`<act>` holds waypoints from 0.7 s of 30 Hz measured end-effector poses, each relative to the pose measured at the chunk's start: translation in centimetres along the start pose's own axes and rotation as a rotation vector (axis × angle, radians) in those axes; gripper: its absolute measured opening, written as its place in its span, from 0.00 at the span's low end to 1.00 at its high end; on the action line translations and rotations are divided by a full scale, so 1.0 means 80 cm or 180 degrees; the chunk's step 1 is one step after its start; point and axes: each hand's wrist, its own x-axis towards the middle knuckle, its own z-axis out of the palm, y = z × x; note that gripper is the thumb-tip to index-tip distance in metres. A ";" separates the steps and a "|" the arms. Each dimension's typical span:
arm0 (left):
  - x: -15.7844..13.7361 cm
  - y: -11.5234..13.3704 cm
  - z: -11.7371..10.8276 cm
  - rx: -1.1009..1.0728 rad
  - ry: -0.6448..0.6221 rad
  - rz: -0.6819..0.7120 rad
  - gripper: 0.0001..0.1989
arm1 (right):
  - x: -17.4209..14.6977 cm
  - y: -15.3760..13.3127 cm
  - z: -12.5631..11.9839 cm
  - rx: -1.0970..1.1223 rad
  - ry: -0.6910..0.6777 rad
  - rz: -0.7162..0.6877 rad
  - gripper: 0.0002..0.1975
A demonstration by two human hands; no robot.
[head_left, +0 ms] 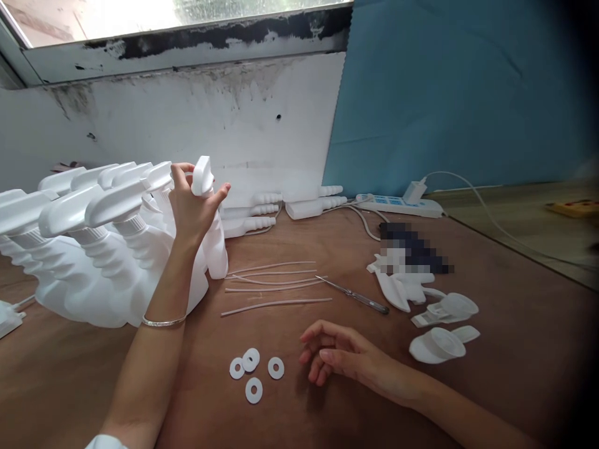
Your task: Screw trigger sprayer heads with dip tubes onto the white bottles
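Note:
My left hand is around the top of a white spray bottle, at the right end of a group of similar bottles. The bottle's spray head shows between thumb and fingers; my palm hides part of the neck. Near the front of the table, my right hand hovers with loosely bent fingers apart and nothing in them. To its left lie several white ring washers, two of them overlapping. Several thin clear tubes lie behind them. A pair of tweezers rests with its tip by the tubes.
White spray bottles stand crowded at the left. More white bottles lie along the wall. White scoop-like plastic parts lie at the right, near a dark blurred item. A power strip with cables sits at the back.

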 end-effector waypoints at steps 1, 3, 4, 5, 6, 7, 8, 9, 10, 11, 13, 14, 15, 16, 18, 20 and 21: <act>0.001 0.000 -0.001 0.0052 -0.0001 -0.0023 0.23 | 0.000 0.001 0.000 -0.0070 0.0058 -0.0071 0.14; 0.002 0.002 -0.004 0.0150 -0.0026 -0.0088 0.23 | 0.000 0.002 0.001 -0.0371 0.0335 -0.0309 0.13; 0.003 0.004 -0.006 0.0180 -0.0056 -0.0117 0.23 | -0.001 0.002 0.001 -0.0642 0.0552 -0.0450 0.12; 0.003 0.005 -0.009 0.0185 -0.0067 -0.0133 0.23 | -0.002 0.002 0.001 -0.0993 0.0788 -0.0585 0.11; 0.004 0.006 -0.011 0.0165 -0.0063 -0.0138 0.23 | -0.003 0.001 0.001 -0.1391 0.1015 -0.0713 0.09; 0.005 0.008 -0.014 0.0124 -0.0048 -0.0132 0.23 | -0.004 0.001 0.000 -0.1800 0.1210 -0.0827 0.08; 0.006 0.009 -0.016 0.0074 -0.0029 -0.0112 0.23 | -0.005 0.000 -0.001 -0.2193 0.1366 -0.0920 0.07; 0.007 0.011 -0.020 0.0032 -0.0006 -0.0072 0.23 | -0.007 0.000 -0.002 -0.2542 0.1488 -0.1013 0.07; 0.008 0.012 -0.023 0.0016 0.0006 -0.0020 0.23 | -0.007 0.001 -0.005 -0.2846 0.1592 -0.1119 0.08; 0.008 0.013 -0.026 0.0038 0.0034 0.0052 0.23 | -0.007 0.002 -0.007 -0.3122 0.1686 -0.1228 0.08; 0.010 0.014 -0.032 0.0195 -0.0007 0.0209 0.24 | -0.007 0.004 -0.012 -0.3670 0.1840 -0.1422 0.10; 0.010 0.015 -0.035 0.0296 -0.0026 0.0261 0.24 | -0.006 0.004 -0.015 -0.3946 0.1900 -0.1494 0.11; 0.011 0.016 -0.038 0.0399 -0.0087 0.0274 0.23 | -0.005 0.004 -0.017 -0.4213 0.1959 -0.1542 0.11; 0.012 0.018 -0.040 0.0497 -0.0129 0.0271 0.22 | -0.005 0.003 -0.018 -0.4465 0.2018 -0.1567 0.11; 0.013 0.024 -0.045 0.0686 -0.0173 0.0261 0.19 | -0.006 -0.003 -0.018 -0.4901 0.2181 -0.1615 0.11; 0.011 0.034 -0.050 0.0825 -0.0121 0.0258 0.19 | -0.013 -0.013 -0.017 -0.5244 0.2371 -0.1689 0.11; 0.008 0.042 -0.054 0.0795 -0.0170 0.0211 0.19 | -0.019 -0.018 -0.016 -0.5379 0.2464 -0.1758 0.11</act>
